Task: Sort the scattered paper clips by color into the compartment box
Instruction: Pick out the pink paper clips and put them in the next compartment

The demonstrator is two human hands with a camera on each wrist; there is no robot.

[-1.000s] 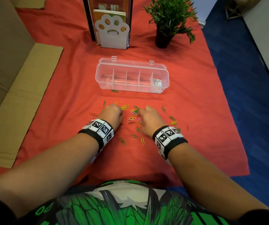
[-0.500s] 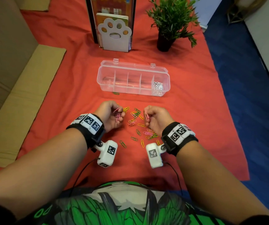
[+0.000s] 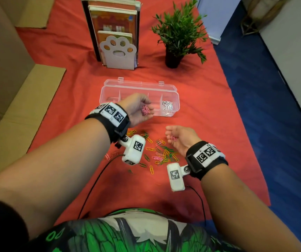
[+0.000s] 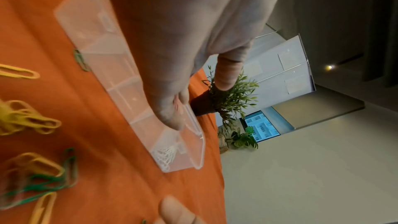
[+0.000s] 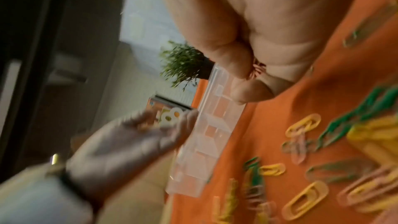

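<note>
A clear compartment box [image 3: 175, 91] lies open on the red cloth, with white paper clips [image 3: 167, 106] in its rightmost compartment. My left hand [image 3: 140, 110] hovers palm up over the box's near wall and cups a bunch of pink paper clips [image 3: 145, 110]. Nearer me, my right hand [image 3: 178, 137] is curled round a few pink clips [image 3: 173, 137] above the cloth. Scattered yellow, green and pink paper clips [image 3: 161, 153] lie between my wrists. The box [image 4: 189, 142] and white clips [image 4: 165, 156] show in the left wrist view, my right hand [image 5: 247, 67] in the blurred right wrist view.
A paw-shaped bookend with books [image 3: 118, 50] and a potted plant [image 3: 179, 33] stand behind the box. Cardboard [image 3: 19, 110] borders the cloth on the left. The cloth's right edge meets blue floor [image 3: 273, 124]. Camera cables [image 3: 95, 182] trail toward my lap.
Both hands lifted off the clip pile and turned palm up holding pink clips. The left hand moved forward to the box; the right stayed above the pile.
</note>
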